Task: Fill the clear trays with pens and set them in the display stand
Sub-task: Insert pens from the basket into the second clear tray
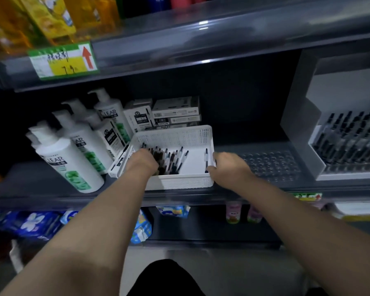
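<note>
A white perforated basket (175, 136) stands on the middle shelf with several dark pens (171, 159) heaped in its left half. My left hand (143, 162) reaches into that heap, its fingers curled down among the pens and hidden by them. A single pen (206, 155) lies by the basket's right wall. My right hand (228, 167) grips that wall, with the thumb inside near the single pen. Right of the basket a clear tray (271, 164) with rows of round holes lies on the shelf. The grey display stand (299, 124) at the far right holds rows of pens (350, 135).
White shampoo pump bottles (73, 159) crowd the shelf left of the basket. Pen boxes (175, 112) are stacked behind it. The upper shelf edge (179, 48) carries a green and yellow price tag (62, 60). Packaged goods fill the shelf below.
</note>
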